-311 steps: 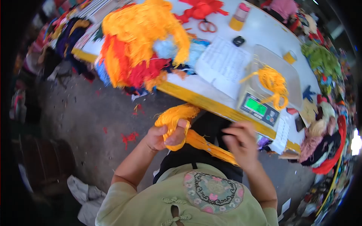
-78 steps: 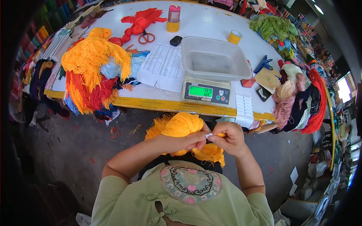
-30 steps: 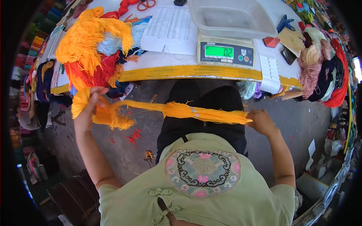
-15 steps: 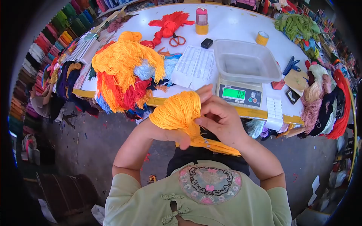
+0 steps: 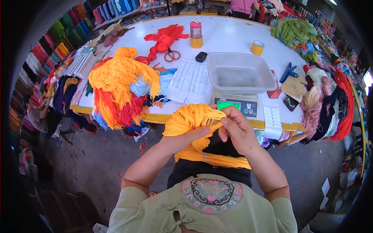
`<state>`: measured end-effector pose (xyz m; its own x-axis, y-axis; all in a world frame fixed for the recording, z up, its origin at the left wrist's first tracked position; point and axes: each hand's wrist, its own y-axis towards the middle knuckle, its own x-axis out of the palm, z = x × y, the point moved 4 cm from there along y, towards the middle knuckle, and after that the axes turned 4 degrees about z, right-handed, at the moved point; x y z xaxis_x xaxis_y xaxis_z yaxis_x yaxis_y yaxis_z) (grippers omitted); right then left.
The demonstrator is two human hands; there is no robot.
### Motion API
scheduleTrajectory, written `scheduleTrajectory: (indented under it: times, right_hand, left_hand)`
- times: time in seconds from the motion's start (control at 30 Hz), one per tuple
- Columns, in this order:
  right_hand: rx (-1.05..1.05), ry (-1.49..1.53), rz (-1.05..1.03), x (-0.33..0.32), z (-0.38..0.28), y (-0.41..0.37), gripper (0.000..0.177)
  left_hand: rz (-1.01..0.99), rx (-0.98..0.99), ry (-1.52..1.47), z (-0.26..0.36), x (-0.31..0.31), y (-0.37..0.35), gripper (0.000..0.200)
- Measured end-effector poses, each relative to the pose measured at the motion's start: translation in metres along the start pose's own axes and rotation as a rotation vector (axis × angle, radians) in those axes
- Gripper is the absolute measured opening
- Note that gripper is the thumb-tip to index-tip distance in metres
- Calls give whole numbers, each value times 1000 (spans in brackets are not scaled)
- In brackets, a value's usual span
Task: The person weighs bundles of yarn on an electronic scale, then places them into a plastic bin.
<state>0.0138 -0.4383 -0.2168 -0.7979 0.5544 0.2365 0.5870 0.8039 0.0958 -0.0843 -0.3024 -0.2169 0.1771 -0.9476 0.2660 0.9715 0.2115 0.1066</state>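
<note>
A thick skein of yellow-orange yarn [image 5: 185, 119] is held in front of my body, just off the table's front edge. My left hand [image 5: 180, 140] grips it from below, thumb laid across the strands. With fingers pinched, my right hand [image 5: 237, 127] holds strands at the skein's right end. A long tail of the same yarn [image 5: 210, 158] hangs below my hands over my lap. Beyond them, a digital scale [image 5: 248, 106] with a lit green display bears an empty translucent plastic tub [image 5: 241, 72].
On the white table [image 5: 229, 29] lie a yellow and red yarn pile [image 5: 124, 77], printed sheets [image 5: 189, 79], red scissors [image 5: 172, 55], a pink-topped bottle [image 5: 196, 34], tape [image 5: 257, 47] and a blue clamp [image 5: 289, 71]. Yarn heaps the right edge. Other people are at far left and back.
My right hand has drawn strands out to the right from the skein in a pinch. My left thumb now lies over the yarn. The camera view has shifted slightly.
</note>
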Motion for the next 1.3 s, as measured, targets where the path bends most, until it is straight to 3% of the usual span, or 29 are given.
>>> scheduleTrajectory:
  times: [0.07,0.13,0.23,0.3,0.37,0.47,0.5,0.6,0.67,0.73,0.8,0.87,0.93,1.03,1.17,1.3]
  right_hand:
    - [146,143,1,2,-2,-3,8]
    - [166,27,-39,-1,6,-3,16]
    - [145,-156,-173,-5,5,-6,25]
    - [166,-311,-117,-32,0,-20,24]
    - [218,-379,-72,-70,-5,-39,23]
    - [461,-330,105,-136,11,-85,23]
    - [467,-369,194,-159,22,-99,24]
    - [522,-418,312,-220,56,-135,27]
    - [548,-489,377,-259,69,-153,28]
    - [566,-624,453,-295,77,-170,28]
    - [641,-875,649,-339,71,-198,27]
    - [621,-940,836,-400,73,-245,29]
    - [705,-1001,1029,-422,61,-280,31]
    - [793,-975,988,-409,70,-284,31]
    - [802,-541,557,-325,52,-222,27]
    - [442,-407,420,-281,-26,-184,32]
  left_hand:
    - [-20,-15,-142,-8,-2,4,56]
    - [-58,-40,-251,-16,-8,8,57]
    - [-92,-280,-243,-19,-5,5,59]
    - [-253,-454,74,-4,-12,-13,53]
    - [-131,-464,7,-7,-57,-38,44]
    - [156,36,-651,29,-145,-62,25]
    - [206,88,-721,51,-167,-63,26]
    - [462,61,-754,74,-244,-80,27]
    - [549,2,-749,78,-276,-87,24]
    - [514,37,-668,83,-327,-96,21]
    - [852,204,-369,98,-391,-121,21]
    - [783,267,-515,121,-463,-170,23]
    - [970,379,-598,135,-496,-213,26]
    - [1005,498,-475,132,-448,-212,28]
    - [861,495,-456,90,-366,-162,21]
    - [577,494,-527,61,-299,-106,21]
